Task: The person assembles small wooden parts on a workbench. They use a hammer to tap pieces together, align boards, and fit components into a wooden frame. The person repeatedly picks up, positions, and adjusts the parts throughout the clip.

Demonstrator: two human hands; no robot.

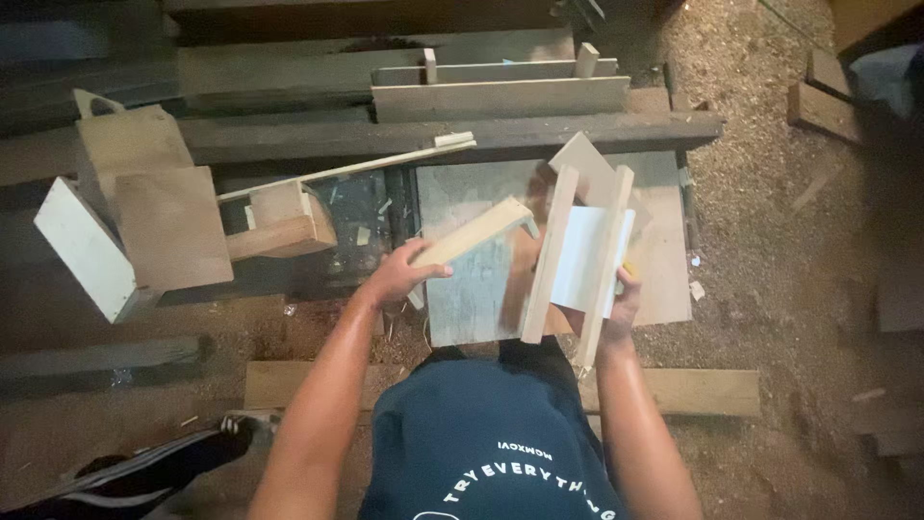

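**Both hands closed on wood pieces above a grey board**

A short pale wood strip point(474, 231) is gripped at its lower end by the left hand point(399, 276); fingers are curled round it, thumb on top, so the hand is clamped shut on the strip. The strip is tilted, upper end pointing up & to the right, w/ blurred edges.

An assembled wooden frame point(577, 255) is held from below by the right hand point(621, 308). The frame is made of two long pale slats set side by side, w/ a white panel point(582, 260) between them and a flat board corner showing behind the top. Fingers are wrapped round the right slat's lower part; the hand is closed on it. How the palm sits cannot be told, as it is hidden by the frame.

The two hands are apart, strip's upper end close to the frame's left slat; touching or not cannot be told.

Both pieces are held over a grey board point(462, 193) lying on dark planks point(337, 135), beside sawdust-covered ground point(770, 212). To the left, a boxy wooden piece point(144, 212) & a small block point(284, 221) are laid, well apart from the hands. At the top, a long pale plank assembly point(500, 96) is seen.
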